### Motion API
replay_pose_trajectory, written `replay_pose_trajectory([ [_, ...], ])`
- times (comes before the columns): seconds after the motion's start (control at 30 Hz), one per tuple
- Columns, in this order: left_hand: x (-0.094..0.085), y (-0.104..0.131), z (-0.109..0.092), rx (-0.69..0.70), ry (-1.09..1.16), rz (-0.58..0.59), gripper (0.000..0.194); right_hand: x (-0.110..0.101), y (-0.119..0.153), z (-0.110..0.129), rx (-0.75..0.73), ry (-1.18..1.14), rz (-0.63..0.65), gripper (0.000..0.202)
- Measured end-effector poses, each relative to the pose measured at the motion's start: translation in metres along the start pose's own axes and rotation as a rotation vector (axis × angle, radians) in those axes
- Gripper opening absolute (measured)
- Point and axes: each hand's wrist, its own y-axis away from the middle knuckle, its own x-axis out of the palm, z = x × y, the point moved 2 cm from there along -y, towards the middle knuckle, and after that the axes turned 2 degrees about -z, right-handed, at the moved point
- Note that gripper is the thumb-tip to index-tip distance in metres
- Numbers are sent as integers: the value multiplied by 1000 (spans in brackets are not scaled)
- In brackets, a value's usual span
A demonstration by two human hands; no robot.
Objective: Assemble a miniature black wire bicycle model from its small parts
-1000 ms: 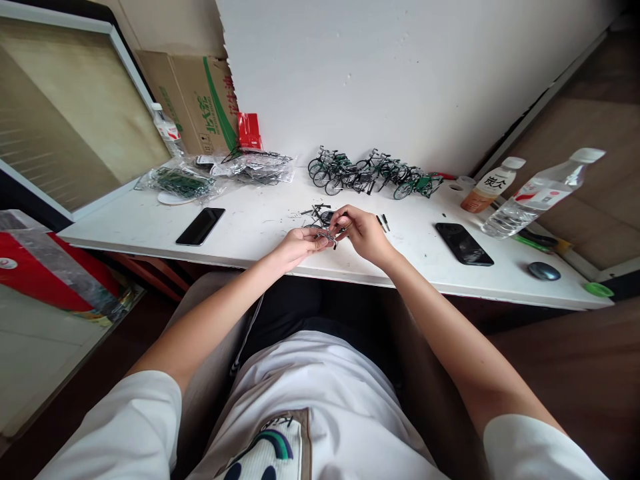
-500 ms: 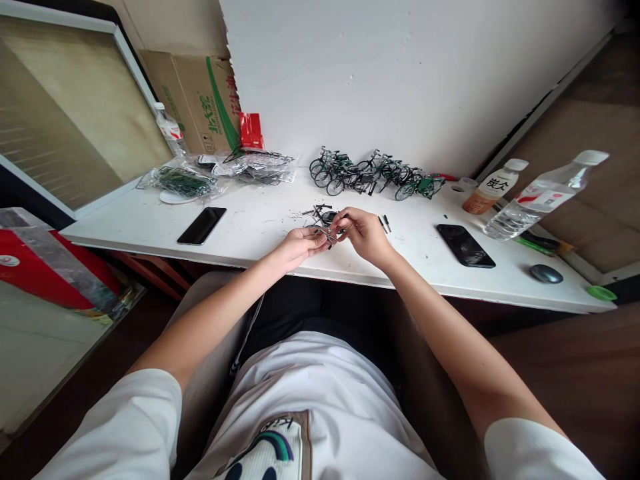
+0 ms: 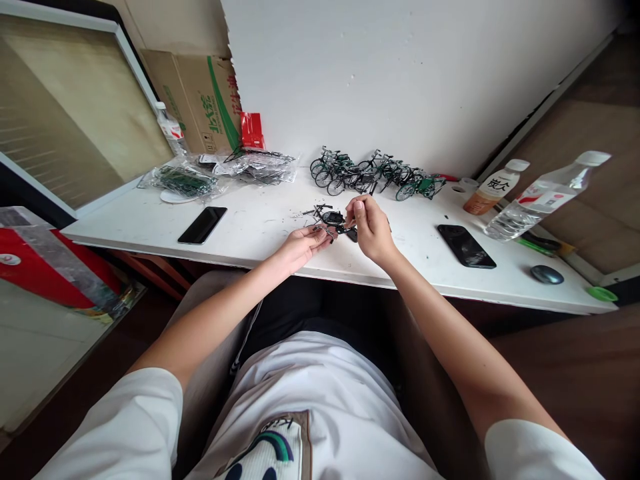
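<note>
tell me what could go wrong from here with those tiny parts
The thin piece in the left hand could slip and perhaps drop past the near edge of the table. The right hand, close beside it, might knock the small black parts lying just beyond.

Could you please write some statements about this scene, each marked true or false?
The left hand holds a small part. True.
One phone lies left of the hands, another phone right. True.
The model bicycles stand at the near edge of the table. False: they stand at its back.
The mouse lies left of both phones. False: it lies right of both.
The right hand is spread flat. False: it is curled.
</note>
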Motion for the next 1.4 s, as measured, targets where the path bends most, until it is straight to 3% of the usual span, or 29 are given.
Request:
replay_pose_trajectory([
  [0.13, -1, 0, -1, 33, 74, -53, 15, 5, 0, -5, 88, 176, 146, 57],
  [0.23, -1, 0, -2, 40, 106, -90, 18, 9, 2, -9, 85, 277, 207, 48],
  [0.43, 1, 0, -4, 54, 118, -102, 19, 10, 3, -11, 71, 316, 180, 39],
  [0.9, -3, -2, -2, 79, 90, -105, 18, 14, -1, -25, 152, 167, 271, 56],
  [1.4, -2, -2, 0, 113, 88, -87, 18, 21, 4, -23, 153, 215, 212, 49],
])
